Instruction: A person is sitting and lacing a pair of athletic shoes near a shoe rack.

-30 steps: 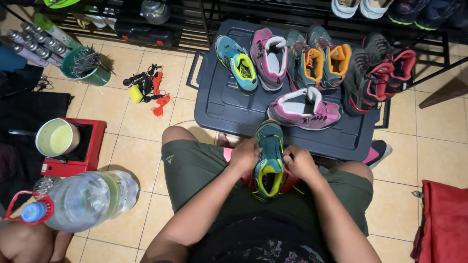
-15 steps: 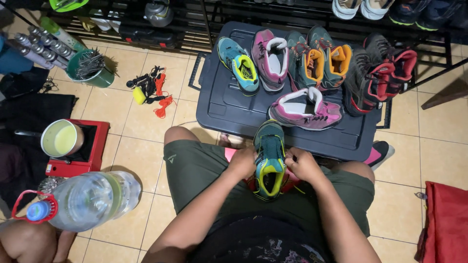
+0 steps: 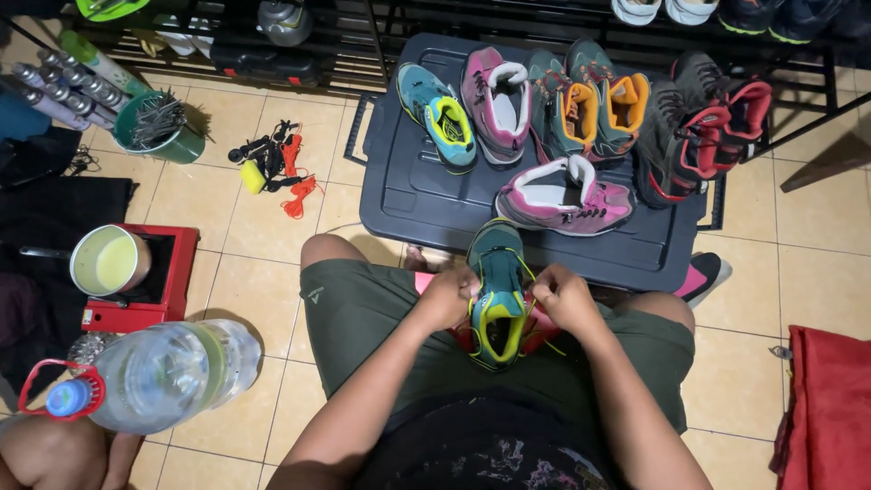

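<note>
A teal shoe with a yellow-green collar point(image 3: 497, 295) stands between my knees, its toe pointing away from me. My left hand point(image 3: 449, 295) is closed at the shoe's left side and my right hand point(image 3: 564, 298) at its right side. Each pinches a thin yellow-green lace drawn out from the shoe. The toe rests against the front edge of a dark plastic box lid point(image 3: 413, 195). I sit in green shorts, with something pink and red under the shoe.
On the lid lie a teal shoe point(image 3: 438, 115), two pink shoes point(image 3: 564, 196), a teal-orange pair point(image 3: 592, 102) and a grey-red pair point(image 3: 703, 127). At left are a large water bottle point(image 3: 150, 372), a cup on a red box point(image 3: 109, 261), cords point(image 3: 277, 163) and a green pot point(image 3: 159, 122). Red cloth point(image 3: 830, 408) lies right.
Both hands have drawn slightly outward and up along the shoe, pulling the laces tighter. The shoe has stayed in place.
</note>
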